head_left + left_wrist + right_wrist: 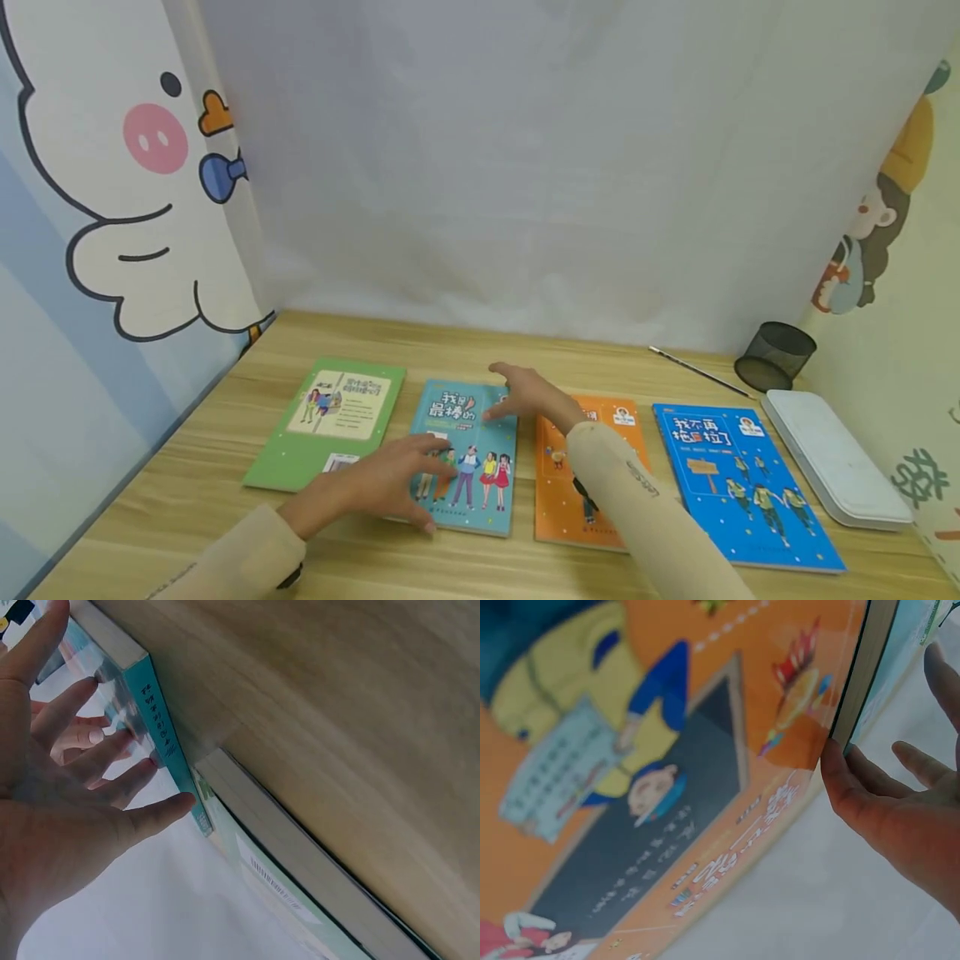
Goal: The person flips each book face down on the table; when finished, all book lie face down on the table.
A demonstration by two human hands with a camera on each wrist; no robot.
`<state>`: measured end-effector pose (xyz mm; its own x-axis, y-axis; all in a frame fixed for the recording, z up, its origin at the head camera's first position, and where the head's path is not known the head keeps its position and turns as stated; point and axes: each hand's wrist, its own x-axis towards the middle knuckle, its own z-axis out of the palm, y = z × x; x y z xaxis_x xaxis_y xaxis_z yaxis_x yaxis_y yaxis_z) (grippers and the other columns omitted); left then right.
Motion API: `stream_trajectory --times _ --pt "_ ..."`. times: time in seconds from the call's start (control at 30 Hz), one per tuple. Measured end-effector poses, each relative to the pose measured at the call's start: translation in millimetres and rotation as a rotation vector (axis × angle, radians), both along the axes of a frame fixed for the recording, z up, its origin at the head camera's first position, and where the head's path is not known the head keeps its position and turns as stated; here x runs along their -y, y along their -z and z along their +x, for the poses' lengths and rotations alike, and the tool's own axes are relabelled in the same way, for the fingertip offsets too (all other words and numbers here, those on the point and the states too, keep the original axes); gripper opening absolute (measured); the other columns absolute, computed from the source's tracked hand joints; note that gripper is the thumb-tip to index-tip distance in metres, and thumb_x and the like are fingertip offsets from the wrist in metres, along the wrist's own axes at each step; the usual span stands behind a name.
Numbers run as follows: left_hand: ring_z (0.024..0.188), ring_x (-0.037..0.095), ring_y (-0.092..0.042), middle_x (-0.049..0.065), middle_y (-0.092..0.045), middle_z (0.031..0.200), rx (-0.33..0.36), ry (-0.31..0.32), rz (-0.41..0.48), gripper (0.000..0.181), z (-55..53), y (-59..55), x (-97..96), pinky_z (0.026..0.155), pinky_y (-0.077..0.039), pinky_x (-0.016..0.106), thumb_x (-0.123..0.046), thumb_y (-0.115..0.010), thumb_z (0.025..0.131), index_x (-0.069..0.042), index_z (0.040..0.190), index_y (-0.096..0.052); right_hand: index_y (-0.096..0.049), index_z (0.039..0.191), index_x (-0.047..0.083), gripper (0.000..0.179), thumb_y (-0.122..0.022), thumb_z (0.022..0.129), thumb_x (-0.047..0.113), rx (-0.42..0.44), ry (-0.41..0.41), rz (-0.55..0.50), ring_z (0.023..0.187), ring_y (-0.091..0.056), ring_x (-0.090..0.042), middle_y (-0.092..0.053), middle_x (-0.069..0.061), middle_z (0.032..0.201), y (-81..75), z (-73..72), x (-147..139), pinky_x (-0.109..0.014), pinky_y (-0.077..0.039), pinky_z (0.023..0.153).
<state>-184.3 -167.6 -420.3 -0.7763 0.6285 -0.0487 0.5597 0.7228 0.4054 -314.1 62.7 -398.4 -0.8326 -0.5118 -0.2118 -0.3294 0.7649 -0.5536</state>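
A teal book (480, 520) with cartoon children on its cover lies flat on the table, between both hands. My left hand (386, 477) hovers with spread fingers over its lower left corner. In the left wrist view, the fingers reach across the teal book's cover (112, 682) near its spine. My right hand (522, 393) is at the upper right corner, fingers pointing left and loosely bent. Under the right forearm lies an orange book (557, 523), which fills much of the right wrist view. Left of the teal book is a green book (283, 454), partly behind the left hand.
To the right lies a blue book (780, 533), then a white flat case (840, 458). Behind them are a black mesh pen holder (776, 354) and a thin pencil (701, 369). A pale curtain (525, 183) hangs behind the wooden table (442, 571).
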Motion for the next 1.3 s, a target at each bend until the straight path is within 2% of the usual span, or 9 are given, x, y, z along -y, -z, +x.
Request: stream_trajectory --times 0.23,0.47,0.67,0.83,0.93,1.1,1.17,1.3 --pt "0.141 0.042 -0.042 0.013 -0.050 0.150 -0.016 -0.050 -0.030 0.068 2.0 1.3 -5.1 0.112 -0.039 0.059 -0.044 -0.089 0.068 -0.019 0.128 -0.069 -0.039 0.153 0.010 0.084 -0.082 0.084 0.030 -0.002 0.010 0.002 0.136 -0.049 -0.037 -0.049 -0.017 0.151 3.9 -3.6 -1 -0.054 -0.042 0.112" --pt "0.136 0.040 -0.051 0.013 -0.055 0.147 -0.068 -0.052 -0.067 0.068 3.6 -3.0 -8.3 0.109 -0.044 0.054 -0.046 -0.090 0.067 -0.018 0.126 -0.071 -0.046 0.149 0.009 0.078 -0.082 0.083 0.034 -0.061 0.035 0.065 0.143 -0.041 -0.039 -0.047 -0.015 0.153 6.1 -8.4 5 -0.053 -0.037 0.116" --pt "0.134 0.040 -0.052 0.013 -0.055 0.147 -0.086 -0.057 -0.085 0.068 5.4 -3.3 -9.3 0.108 -0.045 0.054 -0.047 -0.089 0.067 -0.018 0.126 -0.070 -0.048 0.147 0.009 0.076 -0.082 0.084 0.031 -0.043 0.045 0.023 0.141 -0.043 -0.039 -0.049 -0.017 0.151 9.8 -11.0 5 -0.053 -0.040 0.114" --pt "0.136 0.040 -0.050 0.012 -0.054 0.148 -0.082 -0.070 -0.089 0.068 5.9 -1.0 -8.8 0.109 -0.045 0.055 -0.047 -0.089 0.068 -0.019 0.127 -0.070 -0.046 0.148 0.007 0.070 -0.078 0.087 0.021 0.015 0.065 -0.123 0.132 -0.052 -0.038 -0.053 -0.021 0.145 11.6 -13.2 -2 -0.052 -0.048 0.105" --pt "0.136 0.041 -0.050 0.013 -0.054 0.148 -0.081 -0.069 -0.087 0.069 6.0 -0.8 -8.5 0.109 -0.045 0.055 -0.047 -0.089 0.068 -0.018 0.127 -0.070 -0.047 0.147 0.005 0.065 -0.075 0.090 0.015 0.065 0.088 -0.216 0.132 -0.050 -0.040 -0.051 -0.022 0.145 11.2 -16.9 -8 -0.052 -0.050 0.103" --pt "0.136 0.041 -0.050 0.012 -0.053 0.148 -0.079 -0.068 -0.082 0.069 6.5 -0.8 -8.5 0.108 -0.045 0.055 -0.047 -0.089 0.068 -0.018 0.128 -0.069 -0.052 0.143 0.003 0.054 -0.071 0.092 0.012 0.202 0.132 -0.338 0.133 -0.050 -0.039 -0.042 -0.020 0.154 13.1 -22.9 -16 -0.050 -0.048 0.106" --pt "0.136 0.041 -0.049 0.012 -0.053 0.149 -0.074 -0.071 -0.076 0.070 6.6 -0.8 -8.3 0.109 -0.044 0.055 -0.047 -0.089 0.068 -0.018 0.128 -0.069 -0.054 0.142 0.005 0.052 -0.070 0.093 0.012 0.257 0.138 -0.367 0.125 -0.057 -0.034 -0.047 -0.019 0.150 12.8 -22.7 -19 -0.049 -0.046 0.108" --pt "0.137 0.042 -0.049 0.012 -0.053 0.149 -0.073 -0.070 -0.066 0.070 6.3 -1.6 -7.7 0.108 -0.045 0.056 -0.046 -0.089 0.068 -0.018 0.128 -0.069 -0.048 0.147 0.006 0.054 -0.066 0.095 0.007 0.395 0.133 -0.442 0.106 -0.069 -0.028 -0.059 -0.022 0.136 10.0 -19.4 -21 -0.045 -0.055 0.097"
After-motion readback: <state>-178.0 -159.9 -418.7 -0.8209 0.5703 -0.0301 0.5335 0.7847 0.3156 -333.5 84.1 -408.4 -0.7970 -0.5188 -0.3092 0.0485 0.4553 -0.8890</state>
